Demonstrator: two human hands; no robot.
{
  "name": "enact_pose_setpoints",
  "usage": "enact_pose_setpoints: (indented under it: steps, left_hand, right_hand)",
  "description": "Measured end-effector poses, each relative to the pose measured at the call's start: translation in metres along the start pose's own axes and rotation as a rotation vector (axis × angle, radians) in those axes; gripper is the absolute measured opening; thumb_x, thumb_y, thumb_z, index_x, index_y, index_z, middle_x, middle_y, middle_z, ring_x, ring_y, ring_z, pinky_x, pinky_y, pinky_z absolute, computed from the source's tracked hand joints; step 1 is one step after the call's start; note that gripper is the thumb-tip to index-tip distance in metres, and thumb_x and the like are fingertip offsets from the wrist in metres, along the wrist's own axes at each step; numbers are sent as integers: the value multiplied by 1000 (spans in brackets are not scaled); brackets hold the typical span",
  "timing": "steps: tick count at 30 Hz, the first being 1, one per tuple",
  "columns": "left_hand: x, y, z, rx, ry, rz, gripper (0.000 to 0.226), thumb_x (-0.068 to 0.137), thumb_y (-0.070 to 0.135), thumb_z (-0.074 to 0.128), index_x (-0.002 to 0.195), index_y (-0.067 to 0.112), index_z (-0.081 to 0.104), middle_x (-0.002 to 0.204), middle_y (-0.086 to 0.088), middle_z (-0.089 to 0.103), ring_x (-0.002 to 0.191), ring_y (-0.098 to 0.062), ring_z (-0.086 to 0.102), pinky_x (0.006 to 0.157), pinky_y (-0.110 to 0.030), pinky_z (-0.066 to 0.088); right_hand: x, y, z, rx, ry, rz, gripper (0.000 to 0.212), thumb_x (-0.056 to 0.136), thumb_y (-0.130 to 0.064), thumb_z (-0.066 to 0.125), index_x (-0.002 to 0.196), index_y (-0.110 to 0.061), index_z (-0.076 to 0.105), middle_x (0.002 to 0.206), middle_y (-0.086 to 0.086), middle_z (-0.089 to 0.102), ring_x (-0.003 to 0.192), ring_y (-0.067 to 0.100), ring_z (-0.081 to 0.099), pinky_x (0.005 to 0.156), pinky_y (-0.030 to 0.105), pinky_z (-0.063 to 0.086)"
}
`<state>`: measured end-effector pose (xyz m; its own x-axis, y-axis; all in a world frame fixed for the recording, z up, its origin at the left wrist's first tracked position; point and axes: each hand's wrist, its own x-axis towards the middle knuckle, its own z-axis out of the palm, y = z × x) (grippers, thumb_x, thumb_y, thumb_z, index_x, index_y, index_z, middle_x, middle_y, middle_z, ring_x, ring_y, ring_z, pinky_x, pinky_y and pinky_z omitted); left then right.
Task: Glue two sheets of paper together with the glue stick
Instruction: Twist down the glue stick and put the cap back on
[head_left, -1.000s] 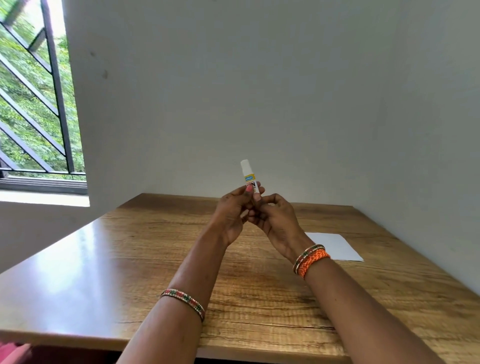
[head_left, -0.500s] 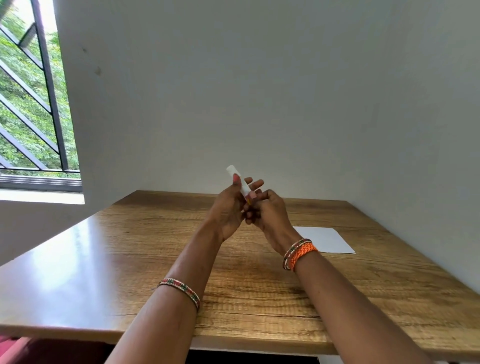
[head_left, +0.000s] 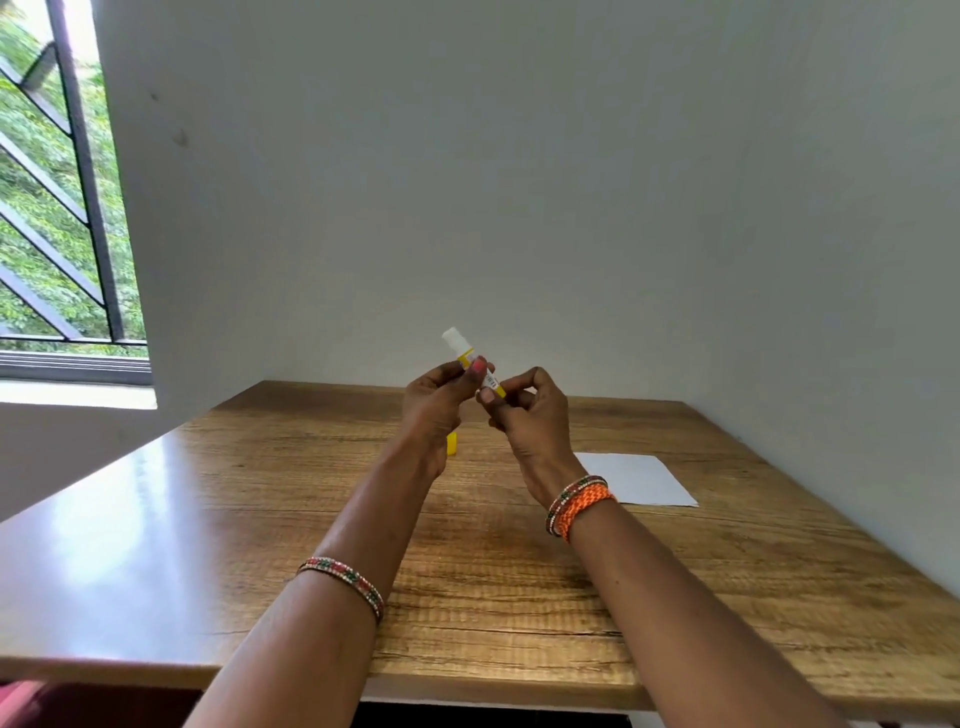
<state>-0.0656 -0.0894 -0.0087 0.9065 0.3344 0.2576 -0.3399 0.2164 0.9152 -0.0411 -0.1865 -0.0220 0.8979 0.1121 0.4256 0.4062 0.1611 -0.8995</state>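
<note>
Risk of dropped white-and-yellow glue stick (head_left: 474, 367): pinched aloft above wooden table (head_left: 260, 519) between left hand (head_left: 434, 402) and right hand (head_left: 527, 415) fingertips only. Small yellow cap (head_left: 452, 444) loose on table, liable to roll. White paper sheet (head_left: 636, 478) flat near table's right edge, unglued.

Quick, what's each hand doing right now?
Left hand: closed on the glue stick, around its middle.
Right hand: pinching the stick's lower end.

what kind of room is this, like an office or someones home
Probably a plain room in a home or small study, though that is a guess. It shows a bare wooden table pushed into a corner of unadorned white walls, and a barred window looking onto green trees. Nothing marks it as an office.
</note>
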Motion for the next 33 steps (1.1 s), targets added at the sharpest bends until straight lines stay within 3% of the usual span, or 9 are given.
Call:
enact_pose_setpoints:
  steps: [3, 6, 10, 17, 19, 24, 27, 30, 33]
  left_hand:
    - [2, -3, 1, 7, 56, 18, 15, 80, 25, 69, 90, 14, 66, 83, 4, 65, 71, 2, 62, 67, -22, 38]
    - [5, -2, -2, -32, -24, -16, 22, 74, 41, 68, 79, 22, 60, 86, 6, 68, 84, -8, 61, 87, -37, 38]
    - [7, 0, -4, -39, -244, -3, 24, 84, 41, 56, 101, 28, 67, 102, 12, 71, 98, -7, 62, 109, -50, 27]
    - [4, -2, -2, -33, -331, 21, 27, 89, 26, 54, 114, 23, 60, 105, 9, 70, 86, -3, 64, 87, -33, 40]
    - [4, -2, -2, -27, -283, 39, 20, 90, 20, 55, 108, 24, 63, 103, 9, 71, 92, -7, 62, 88, -33, 39]
    - [6, -3, -2, -25, -99, 85, 11, 81, 9, 66, 90, 15, 68, 73, 9, 74, 74, 0, 67, 79, -21, 44]
    - [5, -3, 0, 34, -5, 111, 7, 76, 14, 72, 83, 15, 69, 66, 12, 71, 67, 6, 65, 71, -15, 44]
    - [5, -3, 1, 53, 5, 77, 15, 78, 26, 71, 87, 15, 66, 80, 7, 69, 79, -1, 63, 75, -21, 40]
    - [6, -4, -3, 15, -168, 53, 32, 75, 40, 65, 100, 20, 66, 105, 4, 67, 101, -13, 56, 91, -37, 38]
  right_hand:
    - [2, 2, 1, 83, -13, 105, 17, 85, -8, 64, 80, -14, 49, 85, 16, 67, 69, 15, 59, 60, 27, 45]
    - [3, -3, 2, 292, -78, 213, 9, 94, -13, 52, 86, -11, 50, 69, 8, 60, 52, 11, 48, 52, 26, 42]
    - [2, -13, -2, 434, -67, 255, 25, 100, -23, 39, 97, -6, 57, 59, 5, 53, 42, 7, 44, 46, 22, 41]
    - [3, -14, -11, 497, -134, 347, 17, 97, -22, 48, 91, -9, 57, 65, 5, 55, 54, 10, 47, 48, 21, 48]
    - [3, -13, -10, 491, -153, 361, 13, 94, -17, 52, 83, -10, 52, 66, 7, 56, 55, 11, 47, 48, 22, 49]
    - [4, -10, -9, 343, -117, 248, 14, 86, 0, 61, 84, -10, 51, 84, 17, 61, 67, 15, 57, 54, 23, 49]
    - [3, -8, -8, 226, -65, 163, 18, 82, -3, 67, 82, -14, 52, 88, 15, 66, 80, 17, 63, 60, 26, 47]
    - [1, -11, -6, 304, -77, 228, 9, 88, -9, 61, 86, -11, 53, 73, 9, 65, 57, 11, 53, 55, 26, 46]
    - [1, -13, -7, 386, -126, 303, 17, 96, -22, 50, 90, -7, 56, 61, 5, 59, 47, 10, 49, 51, 25, 47]
